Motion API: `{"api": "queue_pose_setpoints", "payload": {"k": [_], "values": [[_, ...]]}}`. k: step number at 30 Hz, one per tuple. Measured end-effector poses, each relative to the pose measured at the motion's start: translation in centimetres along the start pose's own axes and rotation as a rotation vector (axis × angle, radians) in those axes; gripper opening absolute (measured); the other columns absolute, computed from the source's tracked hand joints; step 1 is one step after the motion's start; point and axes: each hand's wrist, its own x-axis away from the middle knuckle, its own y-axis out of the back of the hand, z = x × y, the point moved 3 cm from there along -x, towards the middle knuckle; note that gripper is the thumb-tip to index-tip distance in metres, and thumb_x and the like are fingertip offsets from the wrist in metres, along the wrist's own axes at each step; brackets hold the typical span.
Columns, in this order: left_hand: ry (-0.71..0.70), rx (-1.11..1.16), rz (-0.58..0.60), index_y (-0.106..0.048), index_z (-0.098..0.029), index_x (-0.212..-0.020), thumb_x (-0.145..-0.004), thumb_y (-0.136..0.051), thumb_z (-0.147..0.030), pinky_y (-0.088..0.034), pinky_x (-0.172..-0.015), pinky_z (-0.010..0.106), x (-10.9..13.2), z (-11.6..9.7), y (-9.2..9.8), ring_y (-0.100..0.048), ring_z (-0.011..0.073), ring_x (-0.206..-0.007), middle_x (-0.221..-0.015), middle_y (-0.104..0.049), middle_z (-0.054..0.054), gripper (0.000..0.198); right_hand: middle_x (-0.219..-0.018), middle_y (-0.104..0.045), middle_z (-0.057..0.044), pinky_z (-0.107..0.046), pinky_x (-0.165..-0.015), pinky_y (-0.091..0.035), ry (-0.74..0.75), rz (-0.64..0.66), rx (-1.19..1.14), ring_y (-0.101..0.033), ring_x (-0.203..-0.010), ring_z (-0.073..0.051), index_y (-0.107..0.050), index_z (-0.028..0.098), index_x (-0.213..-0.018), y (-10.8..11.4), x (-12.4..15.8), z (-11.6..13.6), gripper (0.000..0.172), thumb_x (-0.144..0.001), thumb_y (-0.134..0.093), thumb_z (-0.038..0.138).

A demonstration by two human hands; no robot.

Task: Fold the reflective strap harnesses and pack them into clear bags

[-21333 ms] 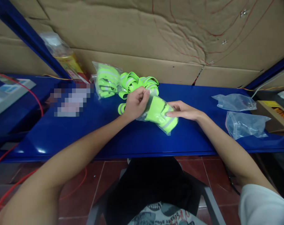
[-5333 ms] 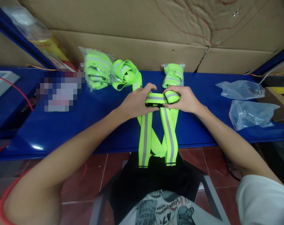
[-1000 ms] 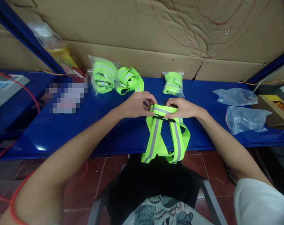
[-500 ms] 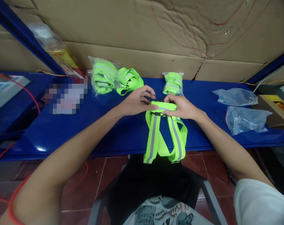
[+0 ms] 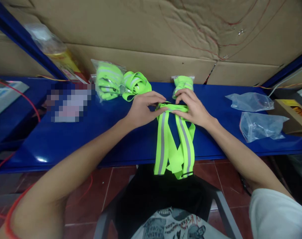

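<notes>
A neon-yellow reflective strap harness (image 5: 162, 142) with grey stripes hangs from both hands, its loops drooping past the front edge of the blue table (image 5: 126, 146). My left hand (image 5: 144, 108) pinches the folded upper part at its left end, thumb in front. At the right end my right hand (image 5: 190, 108) grips the same folded bundle between thumb and fingers. A black slider shows at the lower right loop. Behind the hands lie a bagged harness (image 5: 182, 81), a loose coiled neon strap (image 5: 137, 84) and a larger bagged bundle (image 5: 108, 79).
Two clear plastic bags (image 5: 261, 126) lie on the right, beside an open cardboard box (image 5: 292, 116). A plastic bottle with a yellow label (image 5: 58, 58) leans at the back left. Red tubing (image 5: 23, 94) crosses the left side. Cardboard (image 5: 141, 30) lines the back.
The left fingers have closed over the folded top of the harness, and the right fingers have lifted and shifted on it. The lower loops have swung slightly and hang a little lower.
</notes>
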Motion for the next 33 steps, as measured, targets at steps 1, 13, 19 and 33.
{"api": "queue_pose_setpoints", "payload": {"k": [1,13,19,33], "values": [[-0.079,-0.056,-0.020,-0.086,-0.022,-0.104,-0.095,-0.084,-0.047,-0.065,-0.081,0.030,0.0,-0.4,0.0,-0.079,0.0189,-0.093,-0.113,-0.083,0.009,0.027,-0.134,-0.066,-0.015,-0.057,-0.113,-0.051,-0.005,-0.030,0.004,-0.063,-0.131,-0.037,-0.062,0.027,-0.111,0.1,0.0,0.0,0.036,-0.103,-0.066,0.062],[-0.242,-0.219,0.035,-0.086,-0.029,-0.114,-0.102,-0.078,-0.037,-0.067,-0.102,0.035,0.4,0.9,0.4,-0.082,0.0205,-0.111,-0.123,-0.085,0.005,0.016,-0.112,-0.085,-0.009,-0.041,-0.087,-0.060,-0.244,0.145,0.016,-0.080,-0.099,-0.029,-0.081,0.021,-0.115,0.4,0.3,-0.9,0.047,-0.099,-0.072,0.063],[-0.067,-0.180,0.036,-0.083,-0.023,-0.101,-0.096,-0.082,-0.048,-0.068,-0.097,0.037,0.6,1.5,0.1,-0.083,0.0258,-0.109,-0.110,-0.086,0.008,0.025,-0.123,-0.083,-0.012,-0.046,-0.097,-0.061,-0.187,0.089,0.025,-0.079,-0.112,-0.033,-0.084,0.021,-0.127,0.3,0.2,-0.8,0.052,-0.101,-0.071,0.065],[0.093,-0.212,0.175,-0.071,-0.021,-0.096,-0.099,-0.069,-0.047,-0.065,-0.086,0.035,0.3,1.5,0.2,-0.081,0.0233,-0.099,-0.116,-0.085,0.008,0.027,-0.121,-0.086,-0.005,-0.041,-0.091,-0.062,-0.258,0.146,0.009,-0.082,-0.106,-0.031,-0.084,0.025,-0.128,0.7,0.5,-1.9,0.049,-0.089,-0.087,0.054]]}}
